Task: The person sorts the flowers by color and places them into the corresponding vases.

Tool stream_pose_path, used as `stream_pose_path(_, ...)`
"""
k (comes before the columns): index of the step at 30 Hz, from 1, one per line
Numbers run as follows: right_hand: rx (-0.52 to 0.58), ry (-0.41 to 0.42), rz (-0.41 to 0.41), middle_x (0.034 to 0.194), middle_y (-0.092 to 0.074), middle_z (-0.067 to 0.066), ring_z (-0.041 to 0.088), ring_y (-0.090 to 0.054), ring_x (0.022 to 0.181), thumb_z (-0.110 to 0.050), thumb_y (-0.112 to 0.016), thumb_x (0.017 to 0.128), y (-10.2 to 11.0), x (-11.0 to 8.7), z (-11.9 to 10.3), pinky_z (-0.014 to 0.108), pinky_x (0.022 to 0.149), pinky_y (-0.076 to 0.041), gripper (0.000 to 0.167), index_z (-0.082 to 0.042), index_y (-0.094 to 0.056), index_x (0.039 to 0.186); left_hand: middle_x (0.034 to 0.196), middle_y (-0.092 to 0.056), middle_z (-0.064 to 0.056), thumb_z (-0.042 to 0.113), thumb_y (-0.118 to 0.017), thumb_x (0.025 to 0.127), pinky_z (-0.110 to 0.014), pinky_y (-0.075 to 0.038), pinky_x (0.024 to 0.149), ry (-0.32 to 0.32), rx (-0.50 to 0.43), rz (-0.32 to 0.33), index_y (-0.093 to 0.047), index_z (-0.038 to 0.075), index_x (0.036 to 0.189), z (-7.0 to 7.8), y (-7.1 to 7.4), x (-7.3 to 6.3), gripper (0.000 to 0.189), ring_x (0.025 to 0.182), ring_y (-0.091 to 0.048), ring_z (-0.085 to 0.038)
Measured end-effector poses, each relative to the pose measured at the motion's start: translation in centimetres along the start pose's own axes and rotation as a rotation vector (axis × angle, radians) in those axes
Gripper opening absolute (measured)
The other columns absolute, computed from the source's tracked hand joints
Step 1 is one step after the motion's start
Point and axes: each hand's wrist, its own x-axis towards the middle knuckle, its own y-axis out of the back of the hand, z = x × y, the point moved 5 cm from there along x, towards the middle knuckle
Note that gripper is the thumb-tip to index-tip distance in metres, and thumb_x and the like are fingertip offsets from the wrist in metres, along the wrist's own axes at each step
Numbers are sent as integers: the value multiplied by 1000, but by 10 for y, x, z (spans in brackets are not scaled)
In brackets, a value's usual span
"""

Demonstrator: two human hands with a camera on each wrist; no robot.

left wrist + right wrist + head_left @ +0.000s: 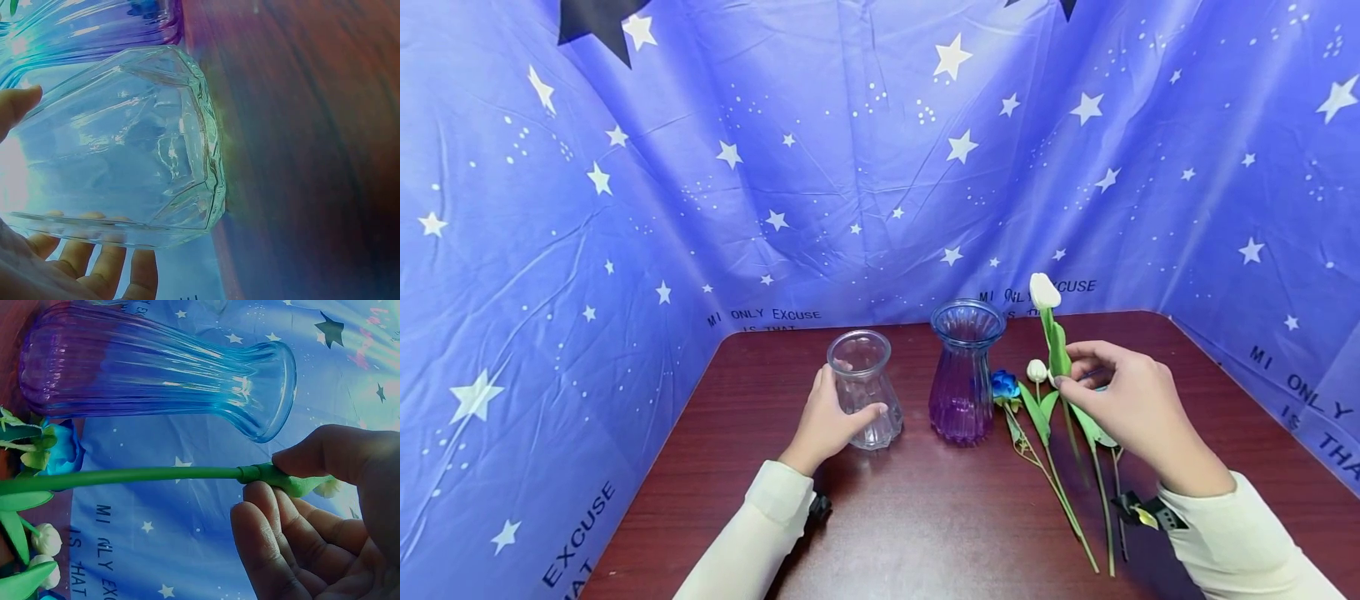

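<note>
My left hand (823,417) holds a clear glass vase (872,392) upright on the table, the thumb on one side and the fingers on the other. The left wrist view shows the faceted base of this vase (181,144) resting on the wood. With thumb and fingers, my right hand (1138,404) pinches a white tulip (1045,292) just below the bloom, where its green leaf begins. The tulip stands upright, and its green stem (156,476) hangs below the fingers. Between the hands stands a ribbed blue-and-purple glass vase (966,375), touched by neither.
Right of the coloured vase lie a blue flower (1004,384), a white tulip (1037,371) and other stems with leaves, partly hidden by my right hand. The dark red table (760,392) ends at a blue star-printed cloth (850,167) on the back and sides.
</note>
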Motion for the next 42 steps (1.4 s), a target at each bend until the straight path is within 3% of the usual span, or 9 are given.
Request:
stream_pose_path(13, 46, 22, 12, 84, -74, -4, -11, -61, 70, -23, -85, 83, 5, 2, -11, 19, 58, -42, 32, -15, -75, 113, 144, -48, -10, 54, -90, 73, -53, -45, 112, 20, 6, -7, -35, 15, 154, -1, 0, -1, 105, 132, -54, -29)
stream_pose_path(23, 92, 32, -3, 84, -75, -1, -6, -64, 69, -20, -84, 85, 10, 5, -21, 19, 54, -45, 31, -13, -76, 113, 144, -48, -10, 55, -90, 73, -54, -46, 110, 17, -2, -4, -35, 15, 154, 1, 1, -2, 106, 130, -55, -29)
stream_pose_path(30, 190, 27, -22, 86, -73, -2, 1, -66, 71, -21, -84, 87, 14, 7, -28, 20, 55, -48, 34, -12, -74, 118, 141, -49, -10, 54, -90, 72, -53, -46, 110, 11, -6, 1, -37, 15, 151, 2, 2, -3, 103, 129, -55, -30)
stream_pose_path(42, 254, 52, 9, 82, -73, -6, 3, -67, 70, -13, -85, 85, 15, 9, -40, 16, 59, -49, 32, -15, -76, 115, 138, -50, -9, 53, -91, 72, -51, -47, 109, 11, -6, 0, -42, 16, 144, 2, 1, -1, 94, 127, -56, -28)
